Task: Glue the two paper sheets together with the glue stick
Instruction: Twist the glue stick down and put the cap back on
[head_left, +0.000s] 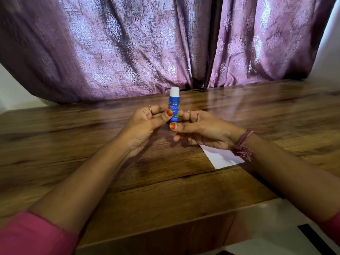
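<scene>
A blue glue stick (174,103) with a white top stands upright above the wooden table (92,144), held between both hands. My left hand (145,126) pinches its blue body with thumb and fingers. My right hand (200,129) grips its bottom end, thumb pressed at the base. Under my right wrist lies a white paper sheet (220,157), partly hidden by the hand and forearm. I cannot tell whether it is one sheet or two stacked.
A purple patterned curtain (147,48) hangs right behind the table's far edge. The table's near edge (165,234) runs across the bottom, with a white surface and a dark strip (311,238) at the lower right.
</scene>
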The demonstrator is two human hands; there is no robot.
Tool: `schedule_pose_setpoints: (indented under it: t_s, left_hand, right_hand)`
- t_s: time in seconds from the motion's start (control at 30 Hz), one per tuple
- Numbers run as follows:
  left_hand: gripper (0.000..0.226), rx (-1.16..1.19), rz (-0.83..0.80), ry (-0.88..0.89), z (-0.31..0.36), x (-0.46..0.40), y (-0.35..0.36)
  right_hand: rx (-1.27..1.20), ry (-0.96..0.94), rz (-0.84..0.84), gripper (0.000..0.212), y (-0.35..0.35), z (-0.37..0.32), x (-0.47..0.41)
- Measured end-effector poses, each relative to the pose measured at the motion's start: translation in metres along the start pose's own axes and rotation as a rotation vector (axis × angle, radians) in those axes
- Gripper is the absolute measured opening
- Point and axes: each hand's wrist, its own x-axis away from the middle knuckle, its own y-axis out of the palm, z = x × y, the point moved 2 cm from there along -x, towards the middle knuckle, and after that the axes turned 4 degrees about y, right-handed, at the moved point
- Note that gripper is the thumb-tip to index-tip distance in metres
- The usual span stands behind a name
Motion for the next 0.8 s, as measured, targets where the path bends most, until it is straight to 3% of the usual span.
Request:
schedule_pose_setpoints:
  t_s: [0.13,0.43,0.67,0.8]
  left_hand:
    - [0.017,-0.042,-0.003,-0.01,0.0,-0.0006,-0.002]
    - [0.023,-0.009,-0.008,0.012,-0.0004,-0.0002,0.0037]
    - [0.017,0.012,-0.009,0.001,0.0009,0.0009,0.0014]
    - [0.022,-0.023,0.002,0.004,0.001,0.0003,0.0011]
  right_hand:
    - [-0.003,0.026,-0.031,0.025,-0.0026,-0.0016,0.0017]
    - [0.123,-0.045,0.144,0.023,-0.0026,0.0011,-0.0021]
    - [0.04,0.028,-0.012,0.033,-0.0053,-0.0055,0.0045]
    - [0.033,0.047,0.032,0.027,-0.0083,-0.0049,0.0041]
